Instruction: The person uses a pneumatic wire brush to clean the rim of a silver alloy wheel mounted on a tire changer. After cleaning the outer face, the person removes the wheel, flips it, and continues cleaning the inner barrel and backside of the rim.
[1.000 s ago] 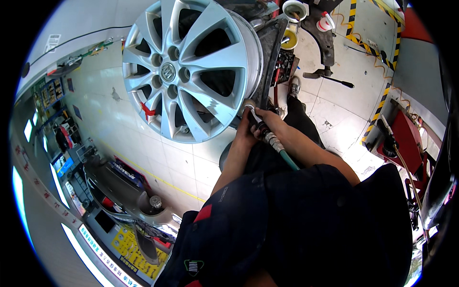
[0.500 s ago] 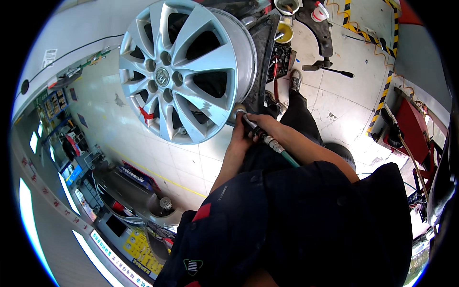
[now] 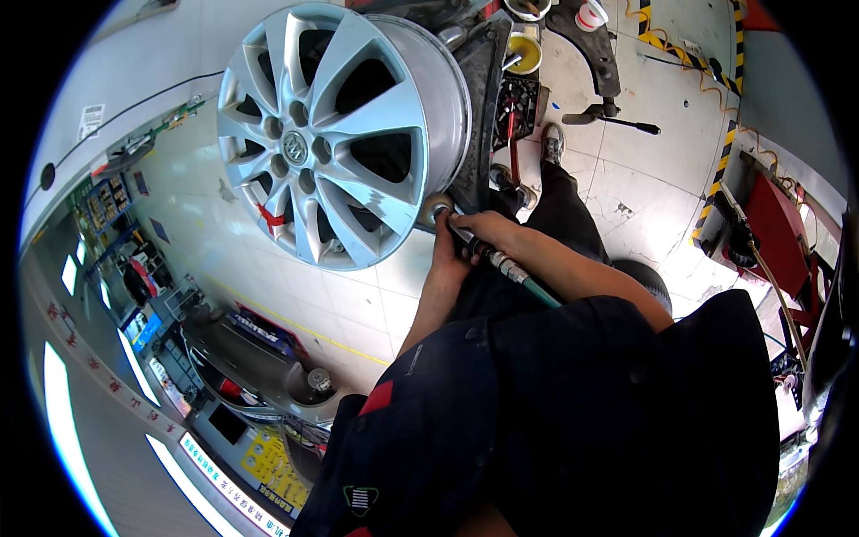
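A silver alloy wheel rim point(image 3: 380, 115) without a tyre stands at upper left, its spoked face toward the left. Both my hands grip an air-powered grinder point(image 3: 510, 267) with a small round head and a green hose. Its round head point(image 3: 434, 207) is at the rim's lower right edge; whether they touch is hard to tell. My left hand point(image 3: 450, 248) wraps the tool from the near side, just behind that head. My right hand point(image 3: 490, 229) closes over the body from the right. A red strip point(image 3: 269, 217) is tied on a spoke.
Behind the rim is a dark stand point(image 3: 486, 94). To its right are a yellow-lined bowl point(image 3: 525, 55), a black tray point(image 3: 519, 107), a white-and-red cup point(image 3: 591, 15) and a dark metal arm point(image 3: 598, 72). A car bumper point(image 3: 259, 362) lies lower left; a red machine point(image 3: 783, 237) stands right.
The rim and surrounding floor sit slightly further left in view. The grinder's head has shifted a little left with the rim's edge. Both hands keep their grip.
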### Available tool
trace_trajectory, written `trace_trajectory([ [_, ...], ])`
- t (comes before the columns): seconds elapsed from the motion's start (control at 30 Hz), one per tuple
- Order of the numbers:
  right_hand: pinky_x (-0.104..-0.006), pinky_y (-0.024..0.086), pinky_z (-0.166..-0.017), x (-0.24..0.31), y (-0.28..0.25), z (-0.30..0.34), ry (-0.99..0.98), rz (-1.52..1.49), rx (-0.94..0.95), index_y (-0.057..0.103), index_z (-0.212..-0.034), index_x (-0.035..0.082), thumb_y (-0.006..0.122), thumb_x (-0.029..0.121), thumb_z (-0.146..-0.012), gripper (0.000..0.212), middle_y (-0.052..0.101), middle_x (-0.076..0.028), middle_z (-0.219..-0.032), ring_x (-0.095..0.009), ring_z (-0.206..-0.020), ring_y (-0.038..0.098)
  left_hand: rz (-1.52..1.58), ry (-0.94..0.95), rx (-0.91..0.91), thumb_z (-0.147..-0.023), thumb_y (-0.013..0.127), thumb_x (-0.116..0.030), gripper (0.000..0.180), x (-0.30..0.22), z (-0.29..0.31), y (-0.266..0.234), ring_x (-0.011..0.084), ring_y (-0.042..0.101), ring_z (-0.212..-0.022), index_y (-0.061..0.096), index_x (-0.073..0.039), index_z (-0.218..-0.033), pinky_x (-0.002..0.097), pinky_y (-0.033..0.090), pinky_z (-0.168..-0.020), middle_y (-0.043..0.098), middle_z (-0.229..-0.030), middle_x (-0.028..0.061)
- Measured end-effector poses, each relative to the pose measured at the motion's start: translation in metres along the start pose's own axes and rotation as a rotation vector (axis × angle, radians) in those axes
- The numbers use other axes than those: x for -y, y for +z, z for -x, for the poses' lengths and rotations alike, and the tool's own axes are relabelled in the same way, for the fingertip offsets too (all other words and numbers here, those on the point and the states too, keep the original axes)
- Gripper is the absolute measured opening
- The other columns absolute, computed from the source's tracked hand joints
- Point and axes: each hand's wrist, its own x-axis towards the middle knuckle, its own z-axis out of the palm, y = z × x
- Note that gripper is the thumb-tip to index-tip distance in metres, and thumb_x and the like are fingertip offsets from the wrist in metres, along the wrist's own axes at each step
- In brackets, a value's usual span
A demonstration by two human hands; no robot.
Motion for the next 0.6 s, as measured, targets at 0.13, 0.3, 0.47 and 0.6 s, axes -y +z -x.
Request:
trace_trajectory([
  [0.13, -0.0276, 0.043, -0.035, -0.001, -0.011, -0.001, -0.025, -0.069, 0.014, 0.057, -0.083, -0.001, 0.055, 0.036, -0.085, 0.037, 0.057, -0.012, -0.061, -0.018, -0.042, 0.051, -0.1, -0.005, -0.006, -0.08, 0.045, -0.059, 0.045, 0.004, -0.004, 0.01, 0.0191, 0.056, -0.068, 0.053, -0.018, -0.095, 0.029, 0.041, -0.044, 0.057, -0.082, 0.002],
  [0.3, -0.0277, 0.042, -0.035, -0.005, 0.0, -0.011, 0.01, 0.041, 0.023, 0.057, -0.085, -0.001, 0.054, 0.036, -0.086, 0.036, 0.056, -0.012, -0.061, -0.018, -0.041, 0.05, -0.006, 0.004, -0.056, -0.08, 0.044, -0.059, 0.044, 0.0, 0.004, 0.004, 0.0189, 0.055, -0.071, 0.053, -0.018, -0.091, 0.0302, 0.042, -0.046, 0.057, -0.081, 0.0011],
  [0.47, -0.0277, 0.043, -0.035, -0.006, -0.013, -0.014, -0.01, -0.051, 0.043, 0.057, -0.086, -0.001, 0.055, 0.037, -0.085, 0.039, 0.057, -0.013, -0.062, -0.018, -0.042, 0.052, -0.051, 0.004, 0.073, -0.081, 0.042, -0.059, 0.046, 0.007, -0.017, 0.001, 0.0191, 0.057, -0.072, 0.051, -0.016, -0.095, 0.0311, 0.045, -0.046, 0.057, -0.082, 0.0032],
  [0.6, -0.0272, 0.044, -0.037, -0.011, -0.003, -0.021, -0.051, 0.161, 0.024, 0.058, -0.092, -0.002, 0.059, 0.038, -0.081, 0.042, 0.058, -0.013, -0.065, -0.02, -0.041, 0.053, 0.079, -0.085, 0.396, -0.084, 0.038, -0.057, 0.05, -0.004, -0.009, -0.023, 0.0213, 0.058, -0.074, 0.052, -0.012, -0.099, 0.033, 0.047, -0.049, 0.058, -0.083, 0.0057],
])
